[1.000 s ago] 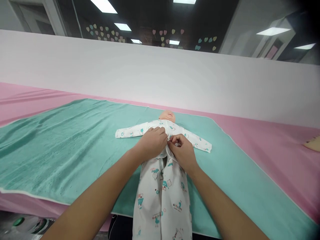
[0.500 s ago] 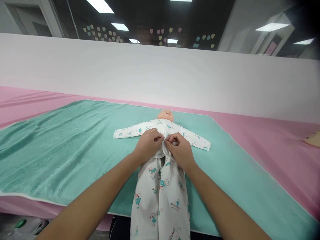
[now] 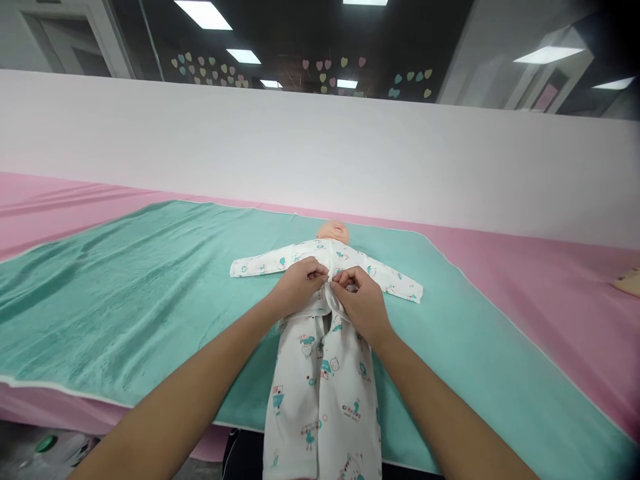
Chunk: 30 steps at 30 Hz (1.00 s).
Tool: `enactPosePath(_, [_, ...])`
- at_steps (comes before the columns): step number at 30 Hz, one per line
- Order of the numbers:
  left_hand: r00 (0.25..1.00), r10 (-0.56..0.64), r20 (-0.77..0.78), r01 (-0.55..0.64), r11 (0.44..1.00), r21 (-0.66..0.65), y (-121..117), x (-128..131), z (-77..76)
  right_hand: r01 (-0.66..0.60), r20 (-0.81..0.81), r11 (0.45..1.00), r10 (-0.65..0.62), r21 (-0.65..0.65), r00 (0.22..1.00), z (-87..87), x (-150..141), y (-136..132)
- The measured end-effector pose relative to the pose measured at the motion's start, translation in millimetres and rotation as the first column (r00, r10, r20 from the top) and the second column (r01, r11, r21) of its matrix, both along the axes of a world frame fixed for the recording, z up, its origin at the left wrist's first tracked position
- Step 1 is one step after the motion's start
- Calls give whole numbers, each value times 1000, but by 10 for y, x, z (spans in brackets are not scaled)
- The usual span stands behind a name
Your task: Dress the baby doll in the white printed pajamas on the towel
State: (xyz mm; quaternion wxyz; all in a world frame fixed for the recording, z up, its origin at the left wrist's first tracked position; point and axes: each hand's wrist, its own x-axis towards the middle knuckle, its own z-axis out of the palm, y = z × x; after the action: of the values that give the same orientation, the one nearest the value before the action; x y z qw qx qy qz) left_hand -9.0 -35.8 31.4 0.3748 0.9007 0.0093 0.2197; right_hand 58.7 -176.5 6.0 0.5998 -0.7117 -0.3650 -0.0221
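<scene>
A baby doll (image 3: pixel 334 231) lies on its back on a teal towel (image 3: pixel 125 293), dressed in a white printed romper (image 3: pixel 323 380) with sleeves spread out to both sides. My left hand (image 3: pixel 299 287) pinches the left edge of the romper's front opening at the chest. My right hand (image 3: pixel 361 301) pinches the right edge just beside it. The fingertips of both hands nearly meet at the middle seam. The romper's legs hang over the near edge of the towel.
The towel lies on a pink sheet (image 3: pixel 550 287) covering a long surface. A white panel (image 3: pixel 320 153) rises behind it. A tan object (image 3: pixel 629 281) peeks in at the far right edge. The floor shows at bottom left.
Both hands stay at the romper's chest opening; the left fingers have curled from lying over the fabric into a pinch. The view has shifted slightly.
</scene>
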Motion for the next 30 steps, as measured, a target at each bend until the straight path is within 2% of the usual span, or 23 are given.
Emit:
enactPosePath(9, [1000,-1,19,2,998,-55,11,1,-24,119,55,991,-115,-61,992,23,-3,-6])
enactPosePath(16, [999,-48,19,49,995,-92,49,-1,-38,38,58,995,-32,-97,998,43,-36,-35])
enactPosePath(23, [995,-95,2,94,982,-162,50,-18,-10,21,34,998,-19,-64,999,54,-34,-29])
enactPosePath(30, [994,-108,-2,106,980,-170,44,-23,3,21,39,997,-18,-72,999,66,-58,-35])
